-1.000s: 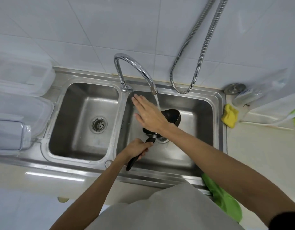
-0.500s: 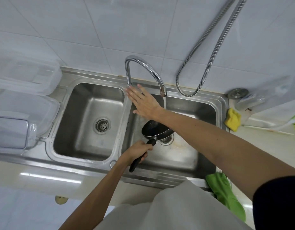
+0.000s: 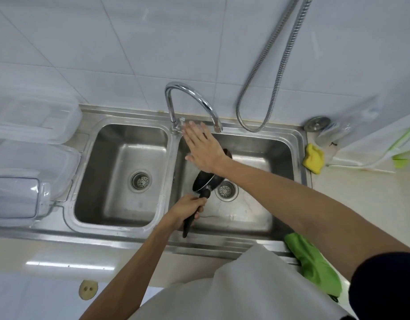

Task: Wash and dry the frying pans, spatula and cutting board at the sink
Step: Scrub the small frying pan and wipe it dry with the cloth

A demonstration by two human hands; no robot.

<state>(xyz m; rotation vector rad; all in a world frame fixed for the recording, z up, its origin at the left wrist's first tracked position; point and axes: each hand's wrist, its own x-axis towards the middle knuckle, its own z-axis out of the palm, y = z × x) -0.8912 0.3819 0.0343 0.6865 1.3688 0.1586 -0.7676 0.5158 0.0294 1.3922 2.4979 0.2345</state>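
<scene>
Small black frying pan (image 3: 207, 181) is held tilted over the right basin (image 3: 264, 153) of the double steel sink, just above and beside the right drain strainer (image 3: 226, 190). Pan body is partly hidden by the right forearm. Its black handle (image 3: 194, 212) is gripped by the left hand (image 3: 187, 207), fingers wrapped around it, handle end pointed toward the front rim of the sink.

Right hand (image 3: 202, 147) is held flat and spread wide, nothing gripped, fingers pointed at the base of the chrome gooseneck faucet (image 3: 192, 98) on the back rim between the basins. Contact with the faucet lever cannot be told. No stream is seen at the spout, though blur makes this uncertain.

Left basin (image 3: 120, 158) is seen with only its own drain strainer (image 3: 141, 180) at the bottom. Clear plastic containers (image 3: 30, 135) are stacked at the left edge of the counter, beside the left basin. A yellow sponge (image 3: 313, 158) is placed on the counter just beside the right rim of the sink. A sink stopper (image 3: 317, 123) is seen at the back right corner of the sink surround. A green cloth (image 3: 314, 262) is draped over the front right corner of the sink. A metal shower hose (image 3: 268, 88) is looped down the tiled wall behind the right basin. Other pans, spatula and cutting board are not identified.
</scene>
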